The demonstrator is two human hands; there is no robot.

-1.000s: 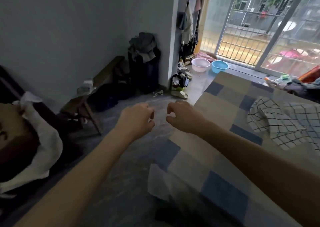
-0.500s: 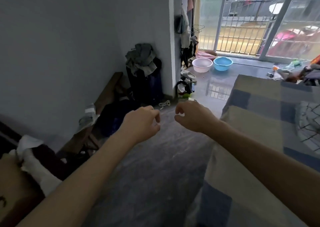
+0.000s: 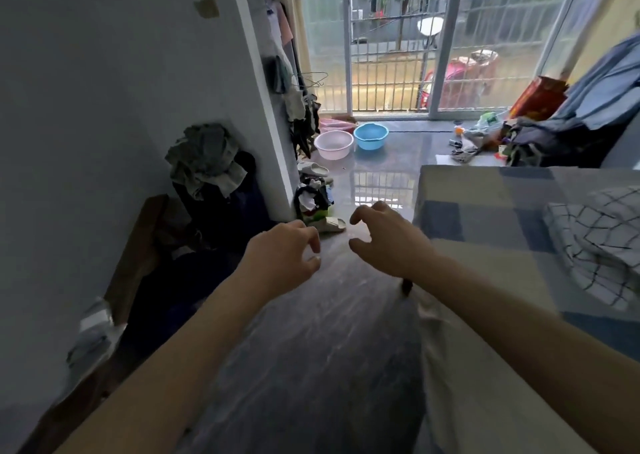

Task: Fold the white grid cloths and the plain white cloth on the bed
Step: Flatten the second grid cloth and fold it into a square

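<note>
In the head view, our left hand (image 3: 282, 258) and right hand (image 3: 388, 237) hung side by side over the grey floor (image 3: 311, 367), each grip loosely curled and holding nothing. Since a second ago our view had swung left, and the right fingers had uncurled. The crumpled white grid cloth (image 3: 595, 242) lay untouched on the blue-and-beige patchwork bed (image 3: 485, 211), at the right edge, so folding had not begun.
</note>
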